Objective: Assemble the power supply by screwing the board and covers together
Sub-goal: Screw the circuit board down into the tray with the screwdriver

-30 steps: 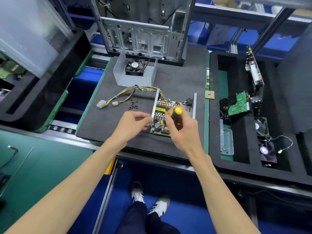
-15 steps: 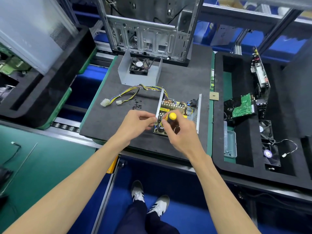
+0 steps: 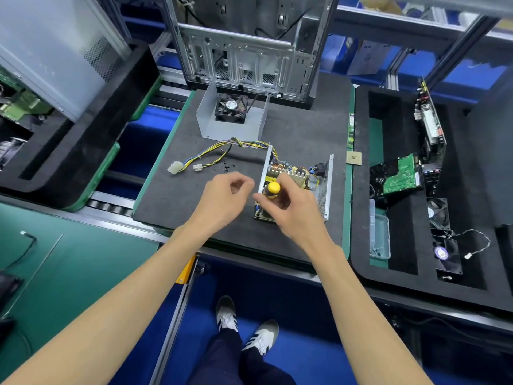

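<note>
Right hand (image 3: 288,209) gripped a yellow-capped screwdriver (image 3: 272,189), held upright over the near end of the power supply board (image 3: 291,177), which sat in its open metal tray (image 3: 323,195) on the dark foam mat (image 3: 305,134). Left hand (image 3: 224,198) hovered just left of the tray, fingers loosely curled, holding nothing. Loose black screws (image 3: 227,168) lay on the mat near the cable bundle (image 3: 222,151); fan cover (image 3: 231,118) stood behind.

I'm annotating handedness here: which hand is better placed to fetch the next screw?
Left. The left hand holds nothing and hovers nearest the loose screws; the right hand grips the screwdriver over the board.
</note>
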A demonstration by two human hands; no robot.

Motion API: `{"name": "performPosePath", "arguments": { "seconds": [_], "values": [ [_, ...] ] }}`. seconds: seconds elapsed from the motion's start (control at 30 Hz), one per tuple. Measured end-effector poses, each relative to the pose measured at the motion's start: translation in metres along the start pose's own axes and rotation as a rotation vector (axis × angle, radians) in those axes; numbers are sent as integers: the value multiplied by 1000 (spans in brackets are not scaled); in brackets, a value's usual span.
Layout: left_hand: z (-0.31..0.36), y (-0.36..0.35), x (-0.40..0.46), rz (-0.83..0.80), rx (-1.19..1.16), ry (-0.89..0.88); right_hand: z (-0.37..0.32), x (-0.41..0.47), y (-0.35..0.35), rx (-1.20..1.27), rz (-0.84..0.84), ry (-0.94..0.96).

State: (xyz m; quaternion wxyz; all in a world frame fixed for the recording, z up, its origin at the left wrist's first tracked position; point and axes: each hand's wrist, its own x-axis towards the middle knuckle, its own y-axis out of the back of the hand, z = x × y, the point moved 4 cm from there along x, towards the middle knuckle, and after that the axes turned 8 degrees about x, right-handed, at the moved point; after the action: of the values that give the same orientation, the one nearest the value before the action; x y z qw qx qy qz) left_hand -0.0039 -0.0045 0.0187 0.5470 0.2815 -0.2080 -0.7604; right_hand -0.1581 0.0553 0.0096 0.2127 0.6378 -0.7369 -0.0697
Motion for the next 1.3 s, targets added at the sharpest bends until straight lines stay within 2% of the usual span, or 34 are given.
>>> {"name": "performPosePath", "arguments": {
  "seconds": [0.07, 0.1, 0.13, 0.2, 0.3, 0.5, 0.57, 0.7, 0.83, 0.9, 1.03, 1.3],
  "values": [
    [21, 14, -7, 128, 28, -146, -1, 4, -1, 23, 29, 0],
    [32, 20, -11, 131, 16, -224, -1, 6, -2, 30, 35, 3],
    [43, 23, -15, 101, 33, -298, -1, 7, -4, 30, 30, 5],
    [59, 25, -20, 30, 211, -422, -1, 10, -8, 9, 12, -4],
    [69, 29, -22, 3, 449, -496, 0, 11, -11, 20, 1, -37],
    [73, 37, -19, -199, 490, -612, -2, 8, -9, 202, -77, -51],
    [76, 37, -20, -192, 503, -596, 0, 8, -9, 244, -84, -104],
    [78, 37, -16, -75, 643, -465, 1, 9, -12, 275, -64, -175],
    [80, 29, -15, -210, 738, -539, 1, 9, -12, 287, -93, -152],
    [77, 27, -16, -237, 761, -520, 3, 7, -12, 254, -116, -162],
    [75, 27, -16, -147, 745, -459, 7, 5, -11, 266, -115, -240],
    [70, 31, -10, -89, 561, -449, 6, 5, 5, 147, -30, -201]
  ]
}}
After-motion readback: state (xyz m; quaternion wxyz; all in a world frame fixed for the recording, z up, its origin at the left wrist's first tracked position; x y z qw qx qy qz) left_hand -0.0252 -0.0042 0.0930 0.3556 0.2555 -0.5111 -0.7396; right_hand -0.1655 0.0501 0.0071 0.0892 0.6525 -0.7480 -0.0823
